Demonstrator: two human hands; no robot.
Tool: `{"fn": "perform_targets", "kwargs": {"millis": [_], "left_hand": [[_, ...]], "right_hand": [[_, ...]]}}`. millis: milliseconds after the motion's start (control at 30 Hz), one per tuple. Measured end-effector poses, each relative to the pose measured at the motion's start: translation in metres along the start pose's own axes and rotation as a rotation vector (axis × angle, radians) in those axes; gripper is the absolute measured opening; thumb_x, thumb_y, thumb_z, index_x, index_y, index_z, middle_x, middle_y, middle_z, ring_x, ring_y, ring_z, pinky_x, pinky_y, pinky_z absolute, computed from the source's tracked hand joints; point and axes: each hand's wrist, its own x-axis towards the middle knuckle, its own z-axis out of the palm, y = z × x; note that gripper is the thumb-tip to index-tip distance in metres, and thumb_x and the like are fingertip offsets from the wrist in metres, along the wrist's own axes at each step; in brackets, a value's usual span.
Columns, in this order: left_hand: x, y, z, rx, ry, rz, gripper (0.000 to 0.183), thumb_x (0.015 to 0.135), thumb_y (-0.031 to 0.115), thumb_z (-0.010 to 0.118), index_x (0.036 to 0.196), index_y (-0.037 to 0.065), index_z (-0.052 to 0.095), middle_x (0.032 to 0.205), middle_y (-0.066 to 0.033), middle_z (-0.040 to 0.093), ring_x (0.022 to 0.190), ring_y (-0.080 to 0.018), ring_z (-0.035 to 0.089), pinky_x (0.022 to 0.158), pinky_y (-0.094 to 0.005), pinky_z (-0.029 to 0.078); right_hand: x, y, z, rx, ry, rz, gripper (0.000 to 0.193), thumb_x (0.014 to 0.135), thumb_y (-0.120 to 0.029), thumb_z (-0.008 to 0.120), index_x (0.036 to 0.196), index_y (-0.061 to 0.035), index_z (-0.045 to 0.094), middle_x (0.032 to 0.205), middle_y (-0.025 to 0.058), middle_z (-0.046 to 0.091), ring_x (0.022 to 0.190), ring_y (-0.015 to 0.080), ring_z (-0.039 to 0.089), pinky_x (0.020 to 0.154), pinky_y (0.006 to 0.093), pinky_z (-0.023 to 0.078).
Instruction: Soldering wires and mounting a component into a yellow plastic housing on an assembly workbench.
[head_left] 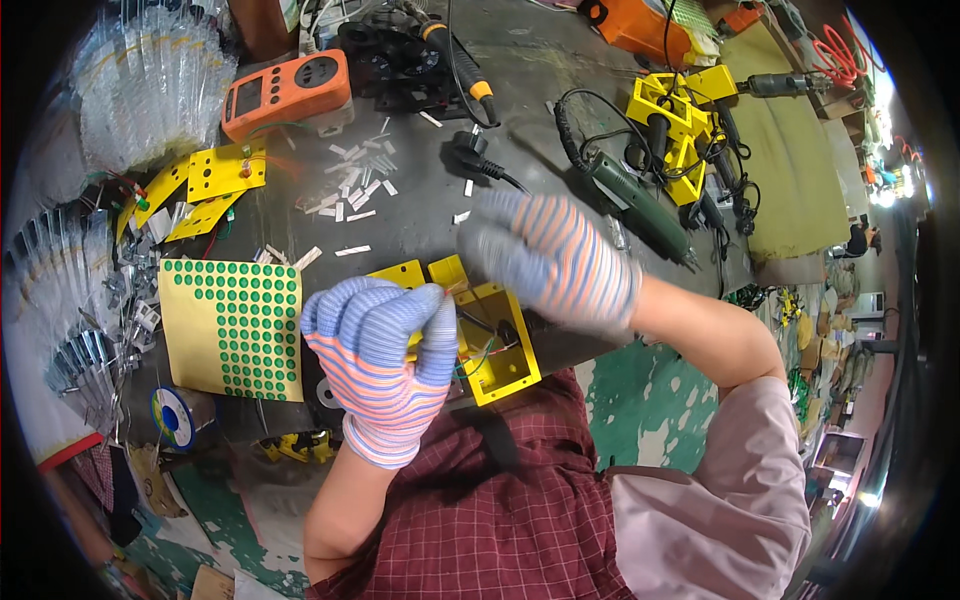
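Observation:
Both my hands wear striped knit gloves. My left hand point(385, 345) is closed beside the open yellow box point(512, 385), its thumb and forefinger pinching what looks like a thin reddish wire. Under that hand a yellow panel point(398, 273) partly shows. Inside the box run a black cable and thin coloured wires point(487, 352). Over the far right side of the box hovers my right hand point(560, 260), smeared by motion. Its fingers point left, and whether they hold anything is unclear. A black plug point(472, 155) with its cable lies just beyond it.
On the left lie a sheet of green round stickers point(250, 330), yellow panels point(225, 175), and a solder spool point(180, 418). An orange meter point(287, 92), white strips point(355, 180) and a soldering iron point(460, 62) lie farther back. To the right are a green power screwdriver point(635, 205) and yellow boxes point(685, 165).

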Motion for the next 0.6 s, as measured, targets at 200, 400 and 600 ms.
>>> {"fn": "perform_targets", "kwargs": {"millis": [200, 400, 600], "left_hand": [[-0.014, 0.005, 0.007, -0.686, 0.070, -0.811, 0.014, 0.083, 0.005, 0.074, 0.094, 0.002, 0.067, 0.088, -0.0064, 0.067, 0.081, -0.0143, 0.061, 0.078, -0.0298, 0.049], [-0.016, 0.001, 0.003, -0.678, -0.005, -0.794, 0.017, 0.090, 0.011, 0.071, 0.102, 0.002, 0.064, 0.094, -0.0069, 0.067, 0.087, -0.0133, 0.064, 0.083, -0.0278, 0.051], [-0.012, 0.003, 0.003, -0.666, 0.009, -0.748, 0.015, 0.088, 0.010, 0.072, 0.098, 0.001, 0.065, 0.091, -0.0057, 0.067, 0.084, -0.0113, 0.061, 0.081, -0.0269, 0.050]], "right_hand": [[0.025, 0.058, 0.000, -0.752, -0.033, -0.084, 0.026, 0.087, -0.012, 0.058, 0.112, -0.0123, 0.064, 0.099, 0.0101, 0.065, 0.088, 0.0308, 0.065, 0.074, 0.0389, 0.053], [0.037, 0.072, 0.002, -0.880, -0.144, -0.154, 0.018, 0.080, -0.012, 0.061, 0.099, -0.0121, 0.060, 0.102, 0.0091, 0.060, 0.095, 0.0295, 0.064, 0.074, 0.0414, 0.054], [0.027, 0.063, 0.003, -0.856, -0.054, -0.174, 0.012, 0.084, -0.014, 0.064, 0.093, -0.0074, 0.062, 0.102, 0.0112, 0.064, 0.095, 0.0311, 0.065, 0.076, 0.0398, 0.053]]}}
